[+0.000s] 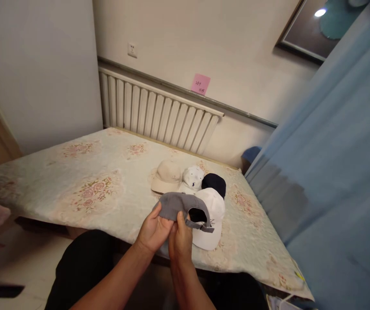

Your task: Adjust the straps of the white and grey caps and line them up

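Note:
Both hands hold a grey cap (177, 204) just above the near edge of a bed. My left hand (154, 232) grips its left rim with the fingers curled round the fabric. My right hand (181, 239) pinches the cap near its back strap, which hangs to the right. Right behind the grey cap lie a white cap (211, 215), a beige cap (167, 175), a white patterned cap (193, 176) and a dark navy cap (214, 183), grouped together on the floral bedcover (91, 189).
A white radiator (159, 112) runs along the far wall with a pink note (200, 83) above it. A blue curtain (340, 172) hangs close on the right. A power socket (132, 50) is on the wall. My dark-clothed knee (84, 262) is below the bed edge.

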`<state>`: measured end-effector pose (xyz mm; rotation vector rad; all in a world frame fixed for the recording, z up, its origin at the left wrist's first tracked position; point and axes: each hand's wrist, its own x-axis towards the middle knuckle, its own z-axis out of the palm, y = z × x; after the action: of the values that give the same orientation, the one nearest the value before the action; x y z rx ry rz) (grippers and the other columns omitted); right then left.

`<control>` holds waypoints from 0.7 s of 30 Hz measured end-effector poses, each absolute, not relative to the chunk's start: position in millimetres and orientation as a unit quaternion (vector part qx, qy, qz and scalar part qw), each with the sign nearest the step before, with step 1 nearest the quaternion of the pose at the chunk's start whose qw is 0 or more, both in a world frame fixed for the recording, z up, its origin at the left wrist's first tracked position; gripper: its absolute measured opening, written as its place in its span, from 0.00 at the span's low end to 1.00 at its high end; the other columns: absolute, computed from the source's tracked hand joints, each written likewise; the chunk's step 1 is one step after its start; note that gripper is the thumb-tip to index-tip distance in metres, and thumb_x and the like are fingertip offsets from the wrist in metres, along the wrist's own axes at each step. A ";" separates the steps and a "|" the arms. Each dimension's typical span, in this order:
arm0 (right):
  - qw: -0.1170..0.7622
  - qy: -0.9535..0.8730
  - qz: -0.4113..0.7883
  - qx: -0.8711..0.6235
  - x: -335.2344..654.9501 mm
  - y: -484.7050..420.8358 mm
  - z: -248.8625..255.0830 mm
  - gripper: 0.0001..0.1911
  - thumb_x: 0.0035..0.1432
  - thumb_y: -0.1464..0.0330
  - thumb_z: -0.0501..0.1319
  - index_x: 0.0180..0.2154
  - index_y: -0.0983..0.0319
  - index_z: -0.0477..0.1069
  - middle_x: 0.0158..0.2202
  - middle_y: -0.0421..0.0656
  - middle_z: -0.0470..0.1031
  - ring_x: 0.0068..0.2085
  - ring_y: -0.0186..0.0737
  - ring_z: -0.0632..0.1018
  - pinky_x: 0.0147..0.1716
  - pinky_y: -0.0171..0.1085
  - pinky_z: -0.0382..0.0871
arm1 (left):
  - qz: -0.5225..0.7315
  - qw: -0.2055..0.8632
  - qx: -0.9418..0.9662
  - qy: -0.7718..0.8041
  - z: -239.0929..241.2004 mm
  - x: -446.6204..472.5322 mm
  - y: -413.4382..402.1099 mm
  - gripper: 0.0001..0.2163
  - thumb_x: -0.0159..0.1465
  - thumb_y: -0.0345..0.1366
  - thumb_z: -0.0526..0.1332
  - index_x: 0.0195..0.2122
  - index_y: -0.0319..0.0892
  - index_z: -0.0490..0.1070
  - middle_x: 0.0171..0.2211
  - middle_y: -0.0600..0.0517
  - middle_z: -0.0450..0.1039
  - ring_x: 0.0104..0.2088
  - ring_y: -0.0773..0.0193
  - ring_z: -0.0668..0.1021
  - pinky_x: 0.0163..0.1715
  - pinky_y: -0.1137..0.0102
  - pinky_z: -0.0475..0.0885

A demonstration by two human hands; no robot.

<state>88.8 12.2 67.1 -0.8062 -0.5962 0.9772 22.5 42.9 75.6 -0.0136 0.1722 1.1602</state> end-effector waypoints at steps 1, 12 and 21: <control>0.768 -0.271 0.449 -0.367 89.3 10.4 70.1 0.22 0.58 0.62 0.59 0.53 0.64 0.67 0.52 0.48 0.73 0.52 0.43 0.73 0.56 0.45 0.62 | 0.549 0.832 -0.009 0.081 75.2 22.0 43.5 0.18 0.69 0.33 0.46 0.57 0.32 0.62 0.44 0.42 0.78 0.47 0.59 0.78 0.57 0.60 0.65; 0.789 -0.225 0.501 -0.274 95.8 7.2 76.9 0.20 0.59 0.63 0.59 0.52 0.63 0.67 0.50 0.48 0.74 0.52 0.43 0.74 0.56 0.50 0.62 | 0.595 0.801 0.009 0.065 86.6 7.5 51.8 0.18 0.69 0.32 0.46 0.56 0.34 0.64 0.43 0.42 0.78 0.46 0.61 0.79 0.53 0.64 0.69; 0.793 -0.196 0.521 -0.248 107.4 8.9 76.9 0.17 0.56 0.66 0.62 0.48 0.62 0.69 0.51 0.48 0.74 0.53 0.43 0.73 0.58 0.51 0.60 | 0.601 0.790 -0.048 0.110 89.6 -2.6 51.4 0.16 0.69 0.32 0.46 0.51 0.32 0.67 0.38 0.42 0.79 0.42 0.60 0.80 0.44 0.65 0.76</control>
<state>107.4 8.9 76.9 -0.5323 -0.4213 1.1200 -2.6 51.4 89.6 -0.1042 0.2370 1.2938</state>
